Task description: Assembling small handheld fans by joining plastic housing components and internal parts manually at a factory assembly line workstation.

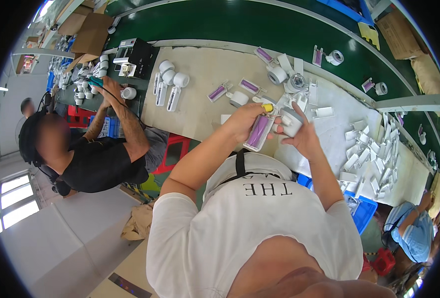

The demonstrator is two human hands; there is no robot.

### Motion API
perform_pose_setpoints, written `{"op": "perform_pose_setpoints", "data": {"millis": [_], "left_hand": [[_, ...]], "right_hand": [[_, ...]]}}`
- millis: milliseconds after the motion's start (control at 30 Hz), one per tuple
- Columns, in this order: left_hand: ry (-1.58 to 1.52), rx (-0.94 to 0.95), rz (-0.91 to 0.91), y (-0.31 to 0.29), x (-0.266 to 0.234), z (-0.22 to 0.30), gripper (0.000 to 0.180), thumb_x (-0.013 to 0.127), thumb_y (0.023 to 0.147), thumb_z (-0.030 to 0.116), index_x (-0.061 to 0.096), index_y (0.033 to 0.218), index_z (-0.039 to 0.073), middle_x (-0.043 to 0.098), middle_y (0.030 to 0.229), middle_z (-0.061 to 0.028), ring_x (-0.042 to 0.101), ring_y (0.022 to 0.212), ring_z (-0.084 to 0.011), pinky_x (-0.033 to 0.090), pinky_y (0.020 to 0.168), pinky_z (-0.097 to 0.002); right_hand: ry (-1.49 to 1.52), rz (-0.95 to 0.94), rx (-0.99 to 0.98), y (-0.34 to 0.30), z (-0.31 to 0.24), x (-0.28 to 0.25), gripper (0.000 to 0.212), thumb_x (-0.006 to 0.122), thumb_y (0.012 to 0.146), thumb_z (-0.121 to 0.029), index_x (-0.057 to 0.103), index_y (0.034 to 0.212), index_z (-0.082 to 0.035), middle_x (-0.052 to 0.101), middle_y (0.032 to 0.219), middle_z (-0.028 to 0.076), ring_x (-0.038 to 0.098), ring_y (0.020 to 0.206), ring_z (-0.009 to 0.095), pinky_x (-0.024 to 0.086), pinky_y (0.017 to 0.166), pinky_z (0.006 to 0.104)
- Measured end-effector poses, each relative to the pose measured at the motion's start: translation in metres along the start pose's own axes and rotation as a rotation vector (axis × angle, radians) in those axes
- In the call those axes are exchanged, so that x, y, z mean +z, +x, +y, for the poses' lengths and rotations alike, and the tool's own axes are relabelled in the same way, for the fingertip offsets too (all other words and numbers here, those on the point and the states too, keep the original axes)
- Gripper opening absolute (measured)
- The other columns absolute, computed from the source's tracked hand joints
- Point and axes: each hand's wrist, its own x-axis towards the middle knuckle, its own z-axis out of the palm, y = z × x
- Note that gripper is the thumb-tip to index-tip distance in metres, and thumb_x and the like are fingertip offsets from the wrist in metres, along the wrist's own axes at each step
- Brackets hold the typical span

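My left hand [245, 122] is closed around a white rectangular housing [253, 144] with a purple cylinder inside. Something yellow [267, 107] shows at its fingertips, perhaps a finger cover. Beside it, the fingers of my right hand [307, 140] are curled round a white round head [292, 122] with a grey band. The two parts are close together; whether they are joined by a wire I cannot tell. Just beyond my hands lie similar purple-filled housings [250, 86] and a white round head [238, 99].
White plastic shells [371, 154] are heaped at the right of the table [205, 64]. Finished-looking white units [167, 82] lie at the left, near a black machine [135, 57]. A person [100, 149] works at my left. A green conveyor belt [220, 22] runs along the far side. A blue bin [363, 213] stands below the right edge.
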Motion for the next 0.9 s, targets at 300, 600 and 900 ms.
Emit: {"op": "perform_pose_setpoints", "data": {"millis": [300,600,900], "left_hand": [[0.216,-0.011,-0.032,-0.018,0.020,-0.013,0.024,0.044,0.084,0.018,0.048,0.103,0.004,0.056,0.078,-0.0093,0.055,0.056,-0.0149,0.046,0.050,-0.0285],[1.201,0.464,0.042,-0.024,0.030,-0.029,0.029,0.055,0.073,0.011,0.048,0.099,0.000,0.058,0.073,-0.0110,0.055,0.057,-0.0141,0.044,0.052,-0.0271],[1.269,0.401,0.044,-0.014,0.038,-0.019,0.033,0.059,0.067,0.019,0.051,0.091,-0.001,0.056,0.065,-0.0188,0.056,0.060,-0.0322,0.044,0.057,-0.0380]], "right_hand": [[-1.667,0.237,-1.026,-0.024,-0.037,0.000,0.057,0.070,0.053,0.001,0.050,0.105,-0.008,0.054,0.106,0.012,0.050,0.105,0.029,0.043,0.086,0.0347],[-2.045,0.093,-1.162,-0.045,-0.065,0.016,0.057,0.062,0.047,0.005,0.058,0.102,-0.010,0.057,0.098,0.006,0.055,0.099,0.028,0.048,0.075,0.0322],[-1.895,0.085,-0.856,-0.054,-0.071,0.028,0.054,0.066,0.057,-0.001,0.054,0.109,-0.009,0.053,0.105,0.009,0.051,0.104,0.028,0.045,0.081,0.0328]]}}
